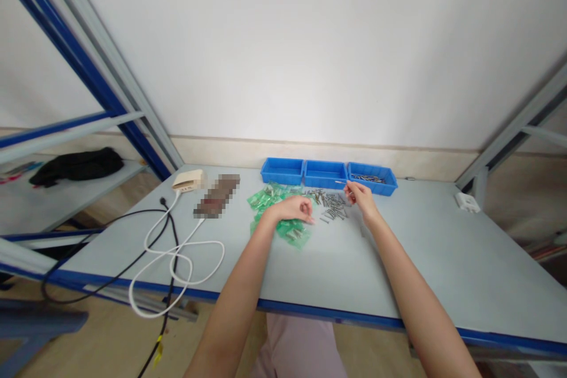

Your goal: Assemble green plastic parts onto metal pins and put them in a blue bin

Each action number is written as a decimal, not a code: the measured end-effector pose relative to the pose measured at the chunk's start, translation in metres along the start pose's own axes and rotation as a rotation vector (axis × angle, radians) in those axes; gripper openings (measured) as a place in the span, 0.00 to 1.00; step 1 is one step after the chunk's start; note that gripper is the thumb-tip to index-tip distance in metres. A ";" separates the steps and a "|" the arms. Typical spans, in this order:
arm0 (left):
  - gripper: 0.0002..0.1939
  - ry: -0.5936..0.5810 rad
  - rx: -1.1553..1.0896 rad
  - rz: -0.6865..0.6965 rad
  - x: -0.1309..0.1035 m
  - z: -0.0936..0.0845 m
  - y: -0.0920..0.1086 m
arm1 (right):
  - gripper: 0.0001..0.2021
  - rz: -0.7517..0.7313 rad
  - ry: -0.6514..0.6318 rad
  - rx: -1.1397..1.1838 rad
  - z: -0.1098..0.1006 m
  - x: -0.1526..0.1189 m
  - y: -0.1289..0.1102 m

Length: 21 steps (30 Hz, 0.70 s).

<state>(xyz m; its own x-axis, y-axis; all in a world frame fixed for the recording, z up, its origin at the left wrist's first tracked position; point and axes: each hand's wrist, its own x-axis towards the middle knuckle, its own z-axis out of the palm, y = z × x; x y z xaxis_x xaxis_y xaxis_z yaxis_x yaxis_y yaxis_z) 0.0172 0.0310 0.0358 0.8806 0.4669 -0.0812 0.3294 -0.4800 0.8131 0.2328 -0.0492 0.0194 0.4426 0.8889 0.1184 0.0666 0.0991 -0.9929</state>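
My left hand [293, 209] rests over green plastic bags [296, 233], with its fingers curled, its thumb apart and nothing visible in its grasp. Small metal pieces show through the plastic. Beside it, a loose pile of screws [333, 205] lies on the table. My right hand [359, 196] is raised at the pile's right side, in front of the blue bins. Between its thumb and fingertips it pinches a thin screw [340, 182], which points left. The right blue bin [384, 190] contains several similar metal pieces.
A middle blue bin [325, 182] and a left blue bin [282, 179] stand in the same row by the wall. Leftward are a blurred-out flat object [218, 195], a cream box [188, 181] and a looped white cable [190, 277]. A white adapter [467, 202] sits far right.
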 end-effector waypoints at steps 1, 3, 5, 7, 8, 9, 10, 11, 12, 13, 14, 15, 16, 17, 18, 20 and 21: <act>0.13 -0.020 0.062 -0.010 -0.001 0.000 -0.002 | 0.19 0.029 0.107 0.058 -0.006 0.005 0.002; 0.11 -0.026 0.186 -0.038 -0.002 0.000 -0.003 | 0.18 0.094 0.296 0.158 -0.020 0.014 0.008; 0.09 -0.026 0.291 -0.089 -0.002 -0.001 -0.001 | 0.18 0.154 0.429 0.232 -0.033 0.021 0.013; 0.07 -0.030 0.360 -0.138 -0.002 -0.002 0.002 | 0.19 0.193 0.486 0.274 -0.043 0.025 0.018; 0.06 -0.031 0.374 -0.151 -0.002 -0.002 0.004 | 0.19 0.196 0.490 0.283 -0.047 0.026 0.020; 0.05 -0.030 0.377 -0.156 -0.003 -0.003 0.005 | 0.19 0.191 0.485 0.287 -0.049 0.027 0.021; 0.04 -0.029 0.375 -0.156 -0.003 -0.003 0.006 | 0.20 0.180 0.479 0.285 -0.050 0.027 0.022; 0.04 -0.024 0.375 -0.154 -0.003 -0.004 0.007 | 0.20 0.167 0.471 0.279 -0.050 0.027 0.023; 0.04 -0.018 0.378 -0.152 -0.003 -0.004 0.007 | 0.20 0.155 0.461 0.265 -0.049 0.027 0.023; 0.04 -0.007 0.385 -0.149 -0.003 -0.004 0.007 | 0.20 0.143 0.440 0.243 -0.047 0.027 0.023; 0.05 0.005 0.395 -0.145 -0.003 -0.004 0.006 | 0.20 0.131 0.403 0.210 -0.044 0.026 0.023; 0.05 0.017 0.406 -0.139 -0.004 -0.004 0.006 | 0.21 0.116 0.352 0.169 -0.041 0.025 0.021; 0.06 0.030 0.415 -0.130 -0.004 -0.004 0.005 | 0.21 0.097 0.289 0.123 -0.037 0.023 0.020; 0.06 0.044 0.422 -0.119 -0.005 -0.004 0.004 | 0.21 0.075 0.220 0.079 -0.033 0.021 0.018; 0.07 0.057 0.426 -0.104 -0.005 -0.004 0.003 | 0.22 0.051 0.153 0.041 -0.029 0.018 0.015; 0.08 0.083 0.425 -0.078 -0.006 -0.004 0.000 | 0.22 0.002 0.028 -0.016 -0.020 0.011 0.009; 0.08 0.098 0.420 -0.068 -0.006 -0.004 -0.001 | 0.22 -0.019 -0.030 -0.036 -0.016 0.008 0.006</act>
<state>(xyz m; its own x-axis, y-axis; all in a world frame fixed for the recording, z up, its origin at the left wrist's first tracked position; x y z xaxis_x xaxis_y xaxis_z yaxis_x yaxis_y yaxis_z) 0.0101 0.0310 0.0378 0.8222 0.5666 -0.0550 0.5136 -0.6966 0.5009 0.2506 -0.0489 0.0146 0.4141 0.8999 0.1365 0.1074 0.1006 -0.9891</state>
